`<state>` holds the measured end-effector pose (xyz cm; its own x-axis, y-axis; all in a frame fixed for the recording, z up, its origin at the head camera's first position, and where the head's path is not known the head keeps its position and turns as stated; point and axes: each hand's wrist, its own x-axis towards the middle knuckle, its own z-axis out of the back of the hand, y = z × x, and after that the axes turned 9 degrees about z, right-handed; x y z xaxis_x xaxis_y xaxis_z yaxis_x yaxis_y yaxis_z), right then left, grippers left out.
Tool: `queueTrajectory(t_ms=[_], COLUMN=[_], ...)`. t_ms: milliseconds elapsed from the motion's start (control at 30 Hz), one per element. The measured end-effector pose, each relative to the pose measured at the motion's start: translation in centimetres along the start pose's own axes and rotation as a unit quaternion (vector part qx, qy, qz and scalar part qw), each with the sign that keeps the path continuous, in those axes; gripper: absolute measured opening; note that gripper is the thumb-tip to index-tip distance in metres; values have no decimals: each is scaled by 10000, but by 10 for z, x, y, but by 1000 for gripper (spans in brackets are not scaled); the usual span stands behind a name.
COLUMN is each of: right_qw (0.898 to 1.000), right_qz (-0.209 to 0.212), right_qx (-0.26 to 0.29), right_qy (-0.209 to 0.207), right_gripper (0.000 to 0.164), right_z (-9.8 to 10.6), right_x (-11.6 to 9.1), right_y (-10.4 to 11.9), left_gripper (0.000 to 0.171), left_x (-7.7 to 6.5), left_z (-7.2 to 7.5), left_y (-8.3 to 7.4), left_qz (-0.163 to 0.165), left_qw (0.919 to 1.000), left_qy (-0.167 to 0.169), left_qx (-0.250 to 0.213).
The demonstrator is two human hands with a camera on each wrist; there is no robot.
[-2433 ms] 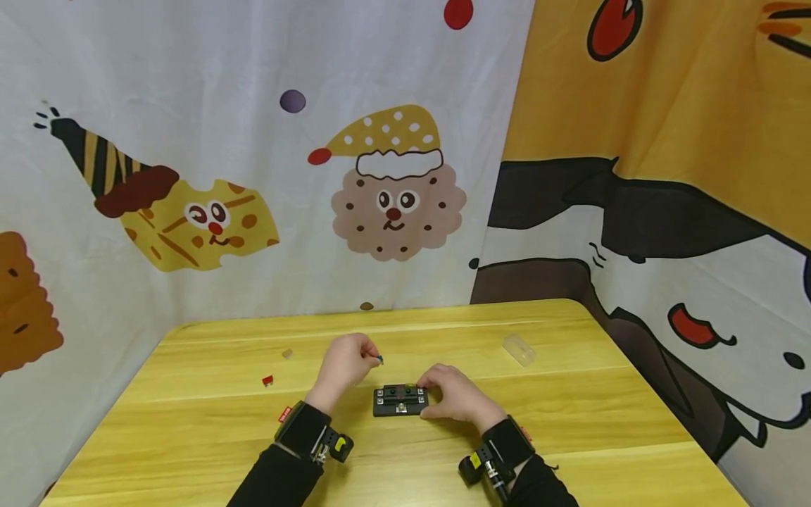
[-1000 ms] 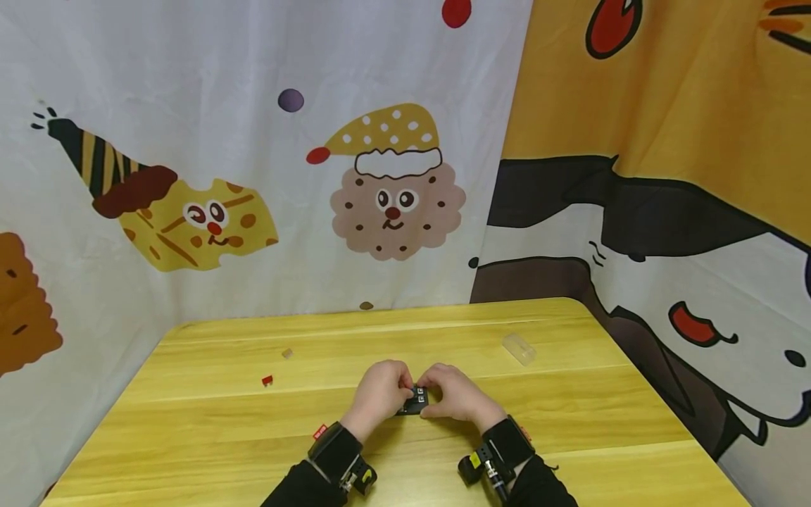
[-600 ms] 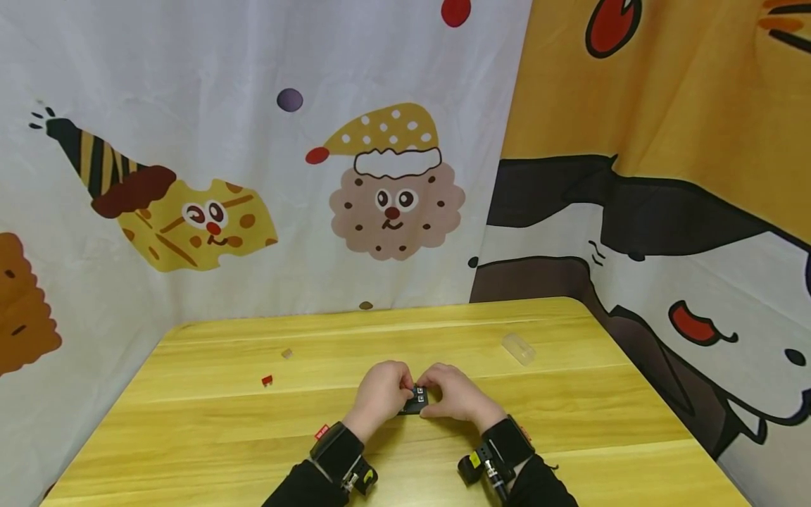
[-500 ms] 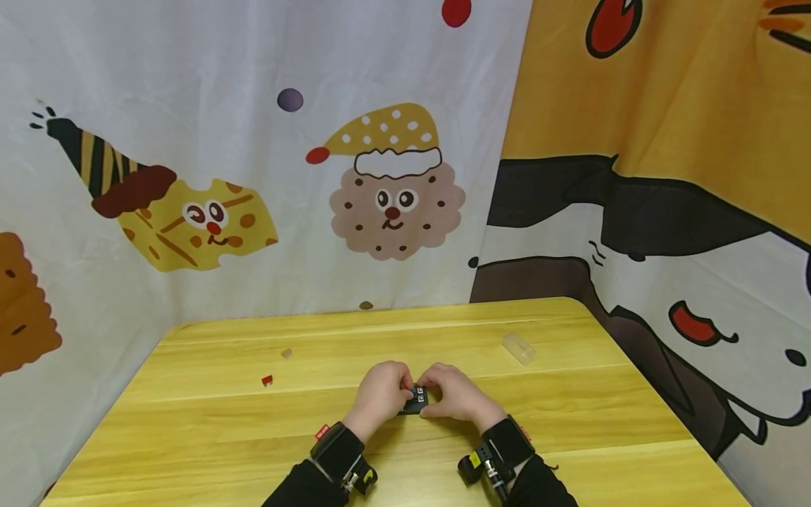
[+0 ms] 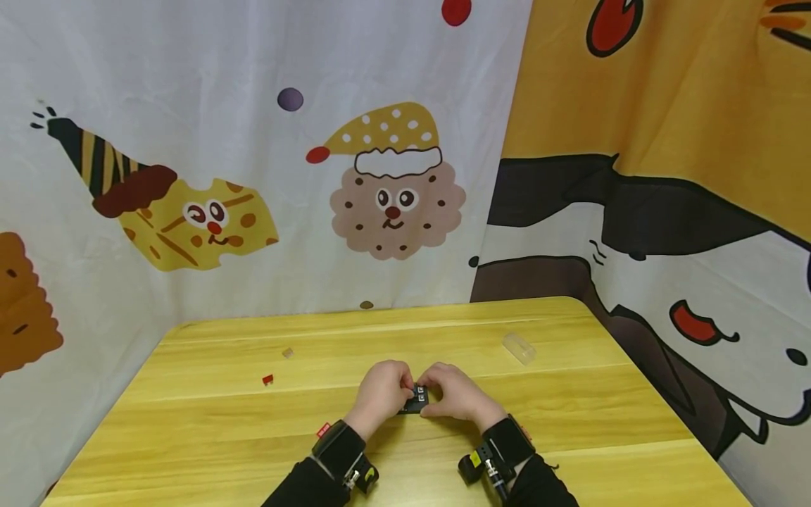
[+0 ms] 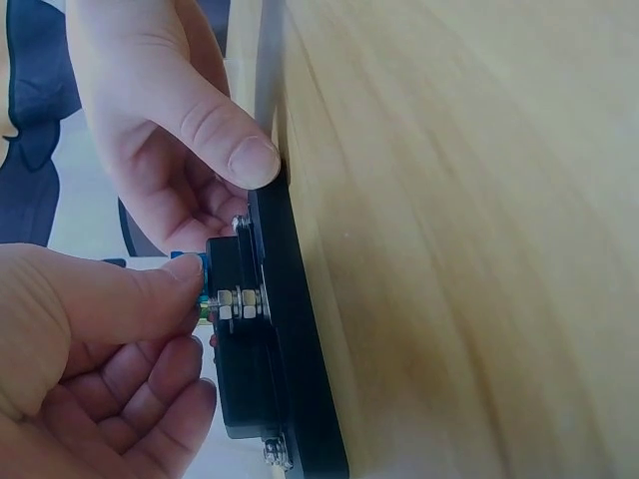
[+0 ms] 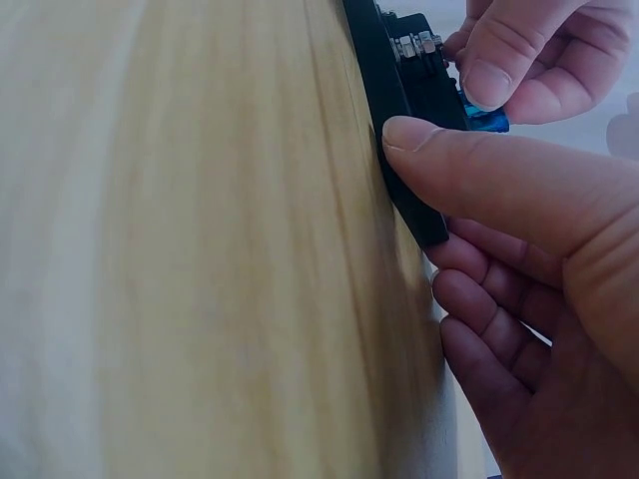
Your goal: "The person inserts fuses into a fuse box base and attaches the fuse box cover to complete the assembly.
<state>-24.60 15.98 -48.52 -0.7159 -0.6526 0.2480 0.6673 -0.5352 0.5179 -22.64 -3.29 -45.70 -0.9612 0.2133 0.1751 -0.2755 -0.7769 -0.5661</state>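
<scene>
A black fuse block (image 5: 416, 405) with metal stud terminals lies on the table, its left part hidden by my left hand (image 5: 379, 393). That hand pinches a small blue blade fuse (image 7: 489, 119) between thumb and index finger, at the top of the block. How deep the fuse sits in its slot is hidden by the fingers. At the block's right end, my right hand (image 5: 459, 396) grips the base, thumb on the near edge and fingers on the far side. In the left wrist view, a greenish-yellow bit shows beside the terminal nuts (image 6: 238, 304).
A red blade fuse (image 5: 268, 380) lies on the wooden table (image 5: 209, 436) to the left, with a pale tan, see-through piece (image 5: 288, 353) farther back. Toward the back right rests a clear plastic cover (image 5: 519, 348). A printed curtain (image 5: 241, 127) hangs behind the table.
From left of the block, my left hand has carried the blue fuse right and down onto it. Over the last second both hands stay nearly still; the right keeps its grip.
</scene>
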Motion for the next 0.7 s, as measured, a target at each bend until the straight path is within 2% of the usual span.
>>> queueTrajectory(t_ms=[700], right_qw=[10000], right_qz=[15], right_qx=[4], right_qy=[9], right_gripper=[41], right_z=[0], right_x=[1], right_y=[0], left_gripper=[30], left_x=[6], left_z=[2], left_y=[-2], left_qz=[143], left_qw=[9997], left_qy=[42], left_qx=[192])
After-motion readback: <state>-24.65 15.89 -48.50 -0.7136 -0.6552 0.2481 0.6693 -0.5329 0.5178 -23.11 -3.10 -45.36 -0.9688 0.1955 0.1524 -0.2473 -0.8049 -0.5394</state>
